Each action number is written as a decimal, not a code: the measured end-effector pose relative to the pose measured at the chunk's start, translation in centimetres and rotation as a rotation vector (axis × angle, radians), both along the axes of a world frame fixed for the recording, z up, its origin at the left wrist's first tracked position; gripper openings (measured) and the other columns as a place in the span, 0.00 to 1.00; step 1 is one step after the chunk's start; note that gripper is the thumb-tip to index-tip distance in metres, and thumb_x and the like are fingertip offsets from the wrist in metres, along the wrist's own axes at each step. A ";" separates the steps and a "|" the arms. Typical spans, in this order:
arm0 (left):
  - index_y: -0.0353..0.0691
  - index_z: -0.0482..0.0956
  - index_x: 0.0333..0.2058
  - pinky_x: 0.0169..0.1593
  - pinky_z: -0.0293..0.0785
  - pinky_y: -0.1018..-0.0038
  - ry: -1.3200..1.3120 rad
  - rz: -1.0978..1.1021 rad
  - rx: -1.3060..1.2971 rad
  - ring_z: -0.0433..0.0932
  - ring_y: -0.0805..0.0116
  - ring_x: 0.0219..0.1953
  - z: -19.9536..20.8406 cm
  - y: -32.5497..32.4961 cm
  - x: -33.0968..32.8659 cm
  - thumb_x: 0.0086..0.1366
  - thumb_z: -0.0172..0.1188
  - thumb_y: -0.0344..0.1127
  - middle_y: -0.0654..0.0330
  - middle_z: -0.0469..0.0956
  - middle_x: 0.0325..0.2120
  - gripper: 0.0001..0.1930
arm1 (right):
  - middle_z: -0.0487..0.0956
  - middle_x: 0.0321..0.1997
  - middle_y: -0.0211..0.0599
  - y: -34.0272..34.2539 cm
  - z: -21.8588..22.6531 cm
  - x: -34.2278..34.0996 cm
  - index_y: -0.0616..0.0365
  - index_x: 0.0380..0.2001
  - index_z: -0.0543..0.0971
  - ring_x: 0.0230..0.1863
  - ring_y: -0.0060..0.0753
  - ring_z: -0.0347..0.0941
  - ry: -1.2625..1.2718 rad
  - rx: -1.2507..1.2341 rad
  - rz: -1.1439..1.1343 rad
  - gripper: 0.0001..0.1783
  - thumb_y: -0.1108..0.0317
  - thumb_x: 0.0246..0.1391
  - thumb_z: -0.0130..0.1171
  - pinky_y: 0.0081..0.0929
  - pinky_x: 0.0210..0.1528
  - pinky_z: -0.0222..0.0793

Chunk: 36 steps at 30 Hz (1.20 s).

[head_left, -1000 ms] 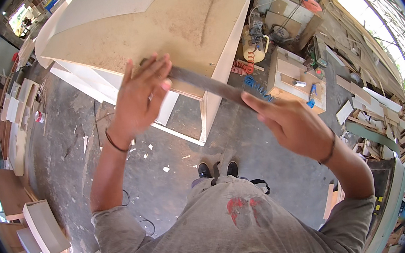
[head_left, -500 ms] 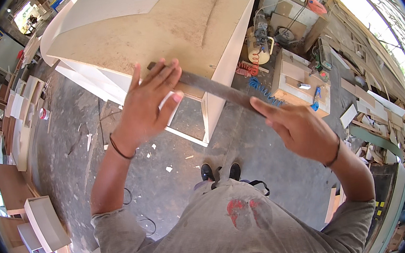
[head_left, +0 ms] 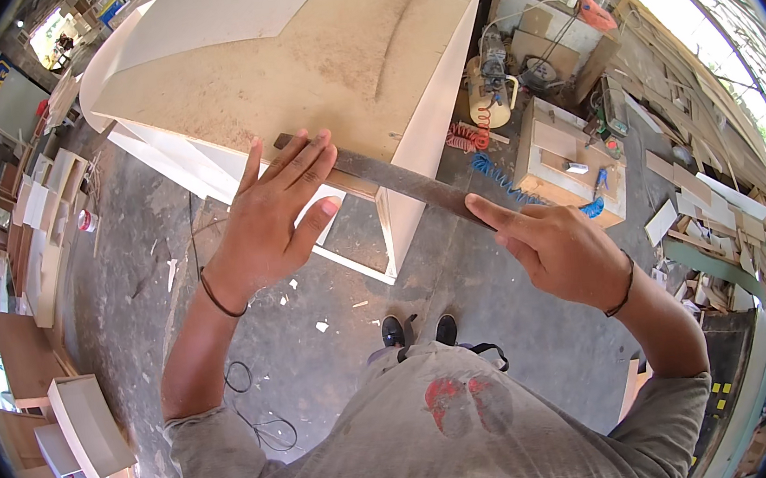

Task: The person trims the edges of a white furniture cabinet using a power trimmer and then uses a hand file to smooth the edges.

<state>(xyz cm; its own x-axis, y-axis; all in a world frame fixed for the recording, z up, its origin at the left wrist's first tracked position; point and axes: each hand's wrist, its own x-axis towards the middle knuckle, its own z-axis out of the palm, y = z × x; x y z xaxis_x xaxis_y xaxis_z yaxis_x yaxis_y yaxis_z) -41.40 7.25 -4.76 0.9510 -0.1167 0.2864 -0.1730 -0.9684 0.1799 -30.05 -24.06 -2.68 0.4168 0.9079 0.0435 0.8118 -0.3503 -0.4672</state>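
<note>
A long, dark, flat metal file (head_left: 410,185) lies slantwise across the near edge of a large wooden cabinet (head_left: 274,92). My right hand (head_left: 566,252) is closed round the file's near right end, the index finger stretched along it. At the other end my left hand (head_left: 278,217) rests with its fingers spread flat on the file, thumb apart. The cabinet has a bare brown board on top, a white sheet (head_left: 210,14) at its far left, and white sides. My palm hides part of the cabinet edge.
An air compressor (head_left: 491,92) with red and blue coiled hoses (head_left: 493,171) stands right of the cabinet, near a wooden box (head_left: 571,159). Wood offcuts (head_left: 727,221) are heaped at the far right. Drawer boxes (head_left: 90,424) stand at left. A thin cable (head_left: 268,428) lies on the floor.
Both hands and the file have shifted slightly left; the left hand and the file's far end are also a little nearer to me. The hold on the file looks the same.
</note>
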 end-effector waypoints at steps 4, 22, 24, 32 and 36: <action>0.40 0.64 0.63 0.70 0.35 0.52 -0.009 0.129 0.095 0.56 0.55 0.68 -0.1 2.2 2.3 0.72 0.39 0.46 0.57 0.61 0.65 0.26 | 0.74 0.21 0.46 3.5 -0.8 3.3 0.53 0.60 0.68 0.22 0.49 0.73 -0.179 0.050 0.026 0.24 0.67 0.60 0.49 0.43 0.28 0.68; 0.40 0.66 0.61 0.70 0.32 0.53 0.061 0.128 -0.050 0.56 0.60 0.68 0.7 0.9 0.3 0.72 0.40 0.49 0.57 0.65 0.62 0.26 | 0.75 0.24 0.48 2.9 0.3 0.5 0.49 0.64 0.64 0.24 0.49 0.72 -0.076 -0.018 0.019 0.28 0.70 0.60 0.51 0.41 0.30 0.67; 0.41 0.65 0.62 0.70 0.31 0.53 0.008 0.092 -0.009 0.55 0.60 0.69 -0.1 0.4 -0.4 0.72 0.41 0.48 0.58 0.63 0.63 0.26 | 0.74 0.22 0.47 2.2 0.3 -0.5 0.48 0.63 0.65 0.24 0.50 0.73 -0.074 -0.036 0.012 0.27 0.69 0.59 0.51 0.42 0.29 0.68; 0.38 0.66 0.61 0.70 0.35 0.51 -0.057 0.188 0.020 0.58 0.60 0.67 -0.1 1.7 0.2 0.72 0.39 0.52 0.56 0.65 0.62 0.28 | 0.75 0.23 0.47 4.8 -0.3 0.3 0.49 0.64 0.64 0.24 0.47 0.73 -0.164 0.025 0.037 0.29 0.70 0.59 0.52 0.41 0.30 0.69; 0.37 0.66 0.61 0.70 0.37 0.51 -0.067 0.137 0.034 0.57 0.60 0.68 -0.8 0.5 -1.3 0.72 0.39 0.54 0.56 0.64 0.63 0.30 | 0.76 0.24 0.47 3.0 0.2 -1.1 0.49 0.63 0.65 0.25 0.47 0.74 -0.125 -0.097 0.006 0.27 0.71 0.59 0.51 0.40 0.31 0.70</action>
<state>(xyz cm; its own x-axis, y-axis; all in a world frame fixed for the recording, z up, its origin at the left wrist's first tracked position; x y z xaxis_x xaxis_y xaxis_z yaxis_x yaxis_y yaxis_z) -42.73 7.71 -5.57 0.9375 0.0020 0.3480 -0.0496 -0.9890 0.1392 -31.20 -21.01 -2.49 0.4080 0.9129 0.0067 0.8639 -0.3837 -0.3262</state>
